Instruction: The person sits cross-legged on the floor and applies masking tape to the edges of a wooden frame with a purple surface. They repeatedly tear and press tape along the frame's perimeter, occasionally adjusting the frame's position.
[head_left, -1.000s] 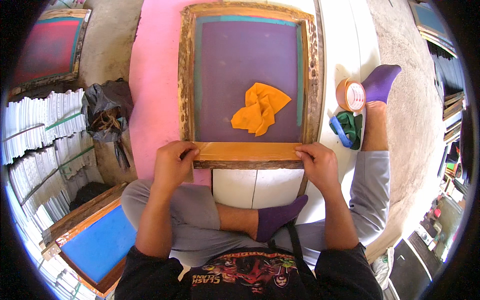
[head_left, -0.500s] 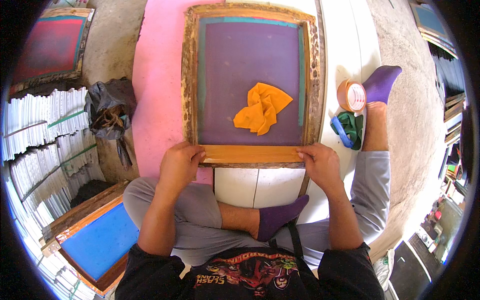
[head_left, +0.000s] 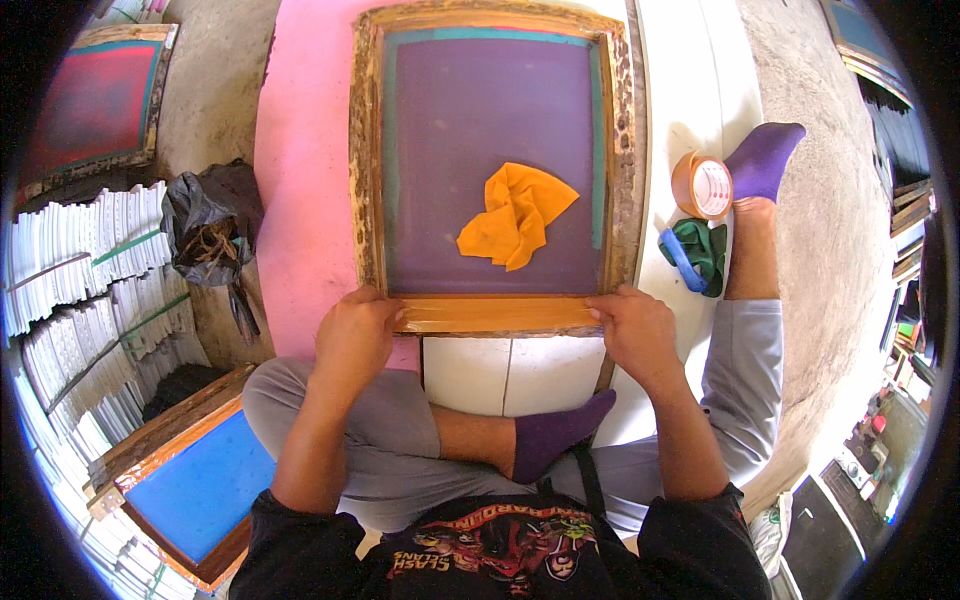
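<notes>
A wood-framed printing screen (head_left: 622, 130) with purple mesh and a teal border lies in front of me. Along its near side stretches a strip of shiny brown packing tape (head_left: 495, 314). My left hand (head_left: 358, 332) pinches the strip's left end at the near left corner. At the opposite corner, my right hand (head_left: 638, 332) has its thumb and fingers closed on the other end. A crumpled orange cloth (head_left: 515, 215) rests on the mesh. I cannot tell how far the tape is stuck to the wood.
To the right, a roll of brown tape (head_left: 703, 187) stands beside a green cloth bundle (head_left: 708, 255) with a blue band. Stacked white sheets (head_left: 85, 240), a black plastic bag (head_left: 212, 215) and a blue screen (head_left: 200, 490) are at the left. My crossed leg lies close below the frame.
The whole scene, frame and hands included, sits slightly further left in the picture. Both hands still pinch the tape ends, and the cloth keeps its place on the mesh.
</notes>
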